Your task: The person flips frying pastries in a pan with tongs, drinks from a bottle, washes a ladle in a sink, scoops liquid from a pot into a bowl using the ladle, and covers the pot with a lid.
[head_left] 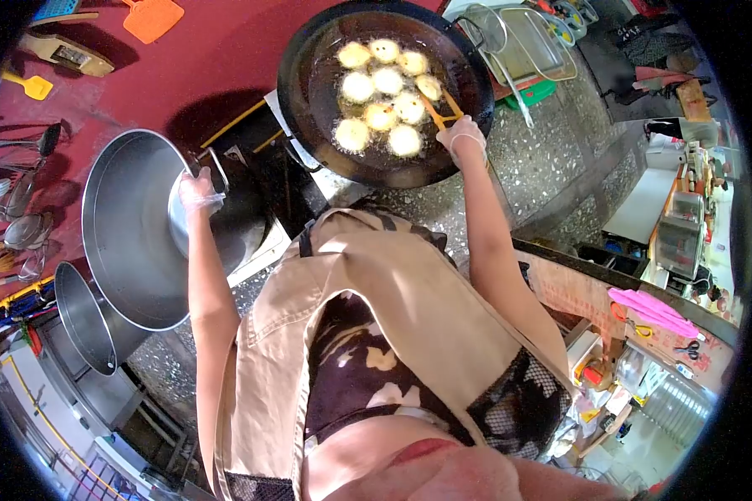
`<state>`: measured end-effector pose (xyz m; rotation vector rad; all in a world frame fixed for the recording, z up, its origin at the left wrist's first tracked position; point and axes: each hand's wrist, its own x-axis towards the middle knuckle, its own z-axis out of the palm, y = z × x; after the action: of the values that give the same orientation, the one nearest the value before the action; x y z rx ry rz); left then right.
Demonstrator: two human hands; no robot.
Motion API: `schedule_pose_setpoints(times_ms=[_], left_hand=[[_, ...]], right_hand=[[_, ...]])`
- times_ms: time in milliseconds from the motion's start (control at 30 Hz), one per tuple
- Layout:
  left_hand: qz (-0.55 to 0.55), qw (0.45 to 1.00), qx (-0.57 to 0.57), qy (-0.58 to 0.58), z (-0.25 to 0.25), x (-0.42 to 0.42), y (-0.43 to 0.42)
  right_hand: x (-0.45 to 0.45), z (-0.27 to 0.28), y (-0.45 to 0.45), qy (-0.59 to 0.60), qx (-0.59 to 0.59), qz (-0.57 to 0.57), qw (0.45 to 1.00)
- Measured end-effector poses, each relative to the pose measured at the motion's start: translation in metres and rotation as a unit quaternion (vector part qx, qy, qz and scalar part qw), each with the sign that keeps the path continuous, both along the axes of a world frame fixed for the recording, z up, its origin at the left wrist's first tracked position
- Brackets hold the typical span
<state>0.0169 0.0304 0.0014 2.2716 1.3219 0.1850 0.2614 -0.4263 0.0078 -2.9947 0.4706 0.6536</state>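
My right hand (464, 138), in a clear plastic glove, is closed on brown tongs (439, 119). Their two spread prongs reach into the wide black wok (309, 125), beside a pale round fritter (429, 87) near its right side. Several more light-yellow fritters (380, 116) float in bubbling oil. On the left, my gloved left hand (197, 192) is closed at the rim of a large metal pot (134, 242), near its loop handle (219, 171). The pot is tilted, showing its grey inside. The exact grip of the left fingers is partly hidden.
A smaller metal pot (82, 317) stands at lower left. Ladles and strainers (29, 230) hang along the red wall (234, 42), with an orange spatula (152, 18) above. A wire-handled strainer (485, 29) and metal tray (530, 40) sit right of the wok. Pink cloth (656, 311) lies rightward.
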Motion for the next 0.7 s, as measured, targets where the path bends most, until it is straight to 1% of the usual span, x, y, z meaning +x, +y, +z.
schedule_pose_setpoints(times_ms=[33, 67, 133, 200, 267, 333, 400, 433, 500, 600, 700], left_hand=[[0.0, 1.0, 0.0, 0.0, -0.002, 0.0, 0.002], [-0.008, 1.0, 0.016, 0.017, -0.007, -0.001, 0.006], [-0.015, 0.999, 0.03, 0.034, -0.006, 0.0, 0.007], [-0.015, 0.999, 0.021, 0.034, -0.005, 0.0, 0.006], [-0.014, 0.999, 0.022, 0.035, -0.011, -0.001, 0.01], [-0.013, 0.999, 0.025, 0.034, -0.01, 0.0, 0.009], [-0.016, 1.0, 0.012, 0.011, -0.002, -0.001, 0.005], [-0.017, 1.0, 0.011, 0.011, -0.001, -0.002, 0.004], [-0.022, 1.0, 0.005, -0.014, -0.001, -0.003, 0.002], [-0.022, 0.999, 0.033, 0.005, -0.008, -0.002, 0.007], [-0.017, 1.0, 0.017, 0.018, -0.002, -0.002, 0.005]], right_hand=[[0.002, 0.007, -0.008, 0.034, 0.1, -0.009, 0.994], [0.002, 0.01, -0.012, 0.034, 0.1, -0.009, 0.994], [0.005, 0.013, -0.02, 0.046, 0.152, -0.005, 0.987], [0.011, 0.002, -0.035, 0.037, 0.138, -0.023, 0.99], [0.01, -0.006, -0.049, -0.006, 0.148, -0.036, 0.988], [-0.001, 0.01, -0.047, -0.013, 0.143, -0.038, 0.989], [-0.015, 0.026, -0.043, -0.06, 0.117, -0.021, 0.991], [-0.021, 0.032, -0.042, -0.06, 0.117, -0.022, 0.991], [-0.033, 0.04, -0.04, -0.021, 0.063, 0.055, 0.996], [-0.054, 0.048, -0.036, -0.026, 0.063, 0.048, 0.997], [-0.064, 0.045, -0.034, -0.019, 0.066, 0.032, 0.997]])
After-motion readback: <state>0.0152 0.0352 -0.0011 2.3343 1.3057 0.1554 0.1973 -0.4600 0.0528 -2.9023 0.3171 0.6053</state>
